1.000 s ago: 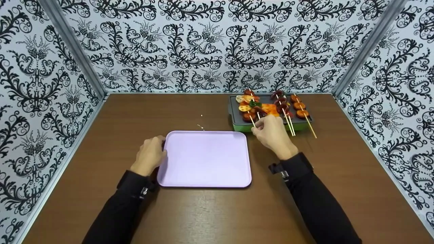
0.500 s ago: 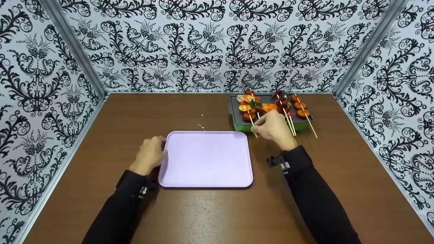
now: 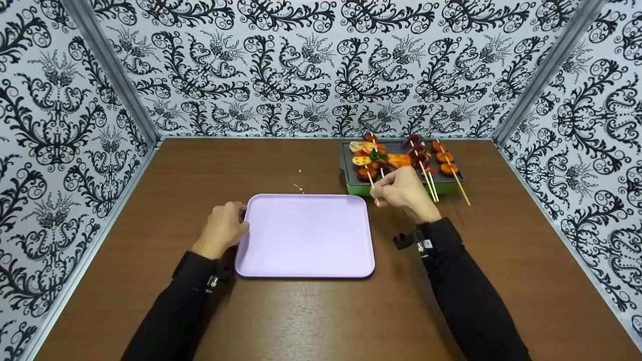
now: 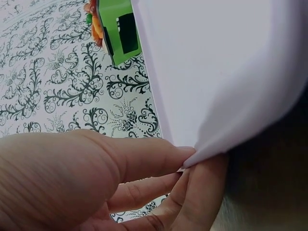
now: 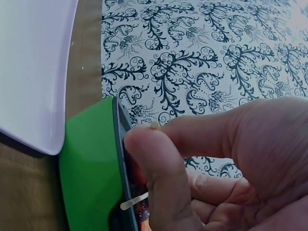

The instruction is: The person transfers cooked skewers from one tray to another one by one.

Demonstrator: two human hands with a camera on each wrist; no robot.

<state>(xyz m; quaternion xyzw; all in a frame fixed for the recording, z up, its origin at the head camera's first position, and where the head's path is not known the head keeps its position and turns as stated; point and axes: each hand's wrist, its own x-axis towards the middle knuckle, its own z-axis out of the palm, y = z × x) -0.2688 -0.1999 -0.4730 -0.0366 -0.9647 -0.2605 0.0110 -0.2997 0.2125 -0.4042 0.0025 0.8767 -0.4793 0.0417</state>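
A lilac tray (image 3: 306, 238) lies on the table, and my left hand (image 3: 220, 230) holds its left rim. In the left wrist view the thumb (image 4: 149, 156) is on top of the rim, with fingers beneath. My right hand (image 3: 404, 194) is at the front of a green tabletop grill (image 3: 358, 189) with a dark plate. Its thumb and forefinger pinch the stick of a skewer (image 3: 370, 179), whose food pieces rest on the left side of the plate. Only the stick's tip shows at the thumb (image 5: 159, 154) in the right wrist view.
Other skewers lie on the grill: dark rings (image 3: 416, 151) in the middle and orange-brown rounds (image 3: 444, 156) at the right, their sticks jutting over the front edge. Small pale specks (image 3: 299, 188) lie behind the tray. Patterned walls (image 3: 286, 65) enclose the table (image 3: 301, 321).
My right hand has shifted slightly back along the skewer's stick, and its wrist has turned a little. The left hand keeps hold of the tray, which has barely moved to the right.
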